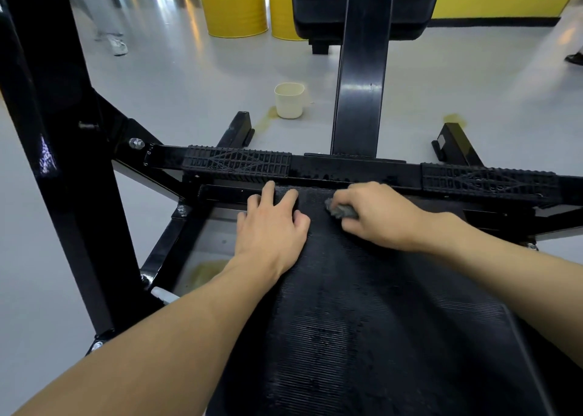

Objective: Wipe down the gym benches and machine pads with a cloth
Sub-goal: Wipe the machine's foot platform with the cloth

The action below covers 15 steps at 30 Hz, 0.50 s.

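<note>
Bracing our flat left hand (273,223) on the ribbed pad (362,321), we are wiping its far end, cloth (342,210) gripped in our right hand (378,218), the cushion beyond (310,9) likely left to do.

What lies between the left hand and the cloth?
Head view: only a bare strip of ribbed pad separates the left hand from the cloth gripped by the right hand.

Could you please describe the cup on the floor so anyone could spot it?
Find the black upright post beyond the ribbed platform. Just left of it, a cup stands on the grey floor. It is cream, unlike the yellow drums behind.
</note>
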Motion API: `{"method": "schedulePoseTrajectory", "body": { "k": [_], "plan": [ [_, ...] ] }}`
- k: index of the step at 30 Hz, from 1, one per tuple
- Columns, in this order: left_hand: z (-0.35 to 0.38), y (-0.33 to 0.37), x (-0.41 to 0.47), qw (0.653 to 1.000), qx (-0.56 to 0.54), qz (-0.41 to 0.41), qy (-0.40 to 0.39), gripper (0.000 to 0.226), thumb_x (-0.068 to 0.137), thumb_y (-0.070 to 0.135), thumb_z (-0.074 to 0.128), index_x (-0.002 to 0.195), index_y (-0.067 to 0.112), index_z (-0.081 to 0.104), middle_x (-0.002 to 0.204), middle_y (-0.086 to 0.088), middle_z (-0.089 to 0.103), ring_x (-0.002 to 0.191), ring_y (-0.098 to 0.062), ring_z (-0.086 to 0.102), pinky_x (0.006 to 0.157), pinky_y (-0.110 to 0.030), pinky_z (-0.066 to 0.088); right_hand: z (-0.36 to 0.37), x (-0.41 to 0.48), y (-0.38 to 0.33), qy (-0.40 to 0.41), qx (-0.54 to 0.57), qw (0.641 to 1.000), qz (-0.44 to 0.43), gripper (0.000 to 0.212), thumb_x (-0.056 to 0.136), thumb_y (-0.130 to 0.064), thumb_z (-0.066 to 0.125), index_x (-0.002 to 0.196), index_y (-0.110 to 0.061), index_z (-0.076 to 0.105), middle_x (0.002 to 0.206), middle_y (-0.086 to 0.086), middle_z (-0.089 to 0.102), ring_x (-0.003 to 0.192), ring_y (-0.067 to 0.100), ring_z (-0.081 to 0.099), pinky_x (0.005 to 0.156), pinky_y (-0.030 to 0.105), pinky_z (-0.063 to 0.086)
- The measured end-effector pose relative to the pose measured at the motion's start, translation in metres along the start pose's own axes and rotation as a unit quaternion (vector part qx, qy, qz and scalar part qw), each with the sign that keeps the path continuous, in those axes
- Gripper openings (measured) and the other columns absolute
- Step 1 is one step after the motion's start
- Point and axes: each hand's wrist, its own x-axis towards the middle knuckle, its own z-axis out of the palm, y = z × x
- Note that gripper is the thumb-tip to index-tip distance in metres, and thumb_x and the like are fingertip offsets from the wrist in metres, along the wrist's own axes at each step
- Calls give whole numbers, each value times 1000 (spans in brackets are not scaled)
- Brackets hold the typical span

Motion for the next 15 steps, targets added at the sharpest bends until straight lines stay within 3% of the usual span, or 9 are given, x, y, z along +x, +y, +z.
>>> {"method": "schedulePoseTrajectory", "body": {
  "k": [2,7,12,15],
  "plan": [
    [0,0,0,1000,6,8,-3,42,98,36,37,137,28,47,160,-2,26,137,-29,29,105,-48,34,-4,-5,3,-31,15,999,-9,20,83,-23,59,101,-30,62,98,-3,63,90,25,61,79,39,51],
    [-2,1,0,1000,-7,4,-14,42,97,34,38,137,26,49,160,-1,28,137,-29,31,105,-48,34,-6,5,21,82,-70,991,84,17,89,-25,54,106,-24,58,100,3,56,93,36,59,73,39,47],
    [0,1,1,1000,-5,3,-6,39,97,34,39,133,25,52,157,0,32,134,-30,34,103,-47,35,-6,-13,7,-28,1,1000,-3,15,83,-23,60,95,-31,60,97,-3,66,89,25,62,75,36,50],
    [-1,1,1,1000,-2,13,4,39,96,33,40,131,22,53,155,-1,35,132,-30,35,103,-47,36,-8,-10,28,48,-55,996,50,18,88,-25,57,105,-29,59,100,0,59,93,33,60,75,39,48]
  ]
}}
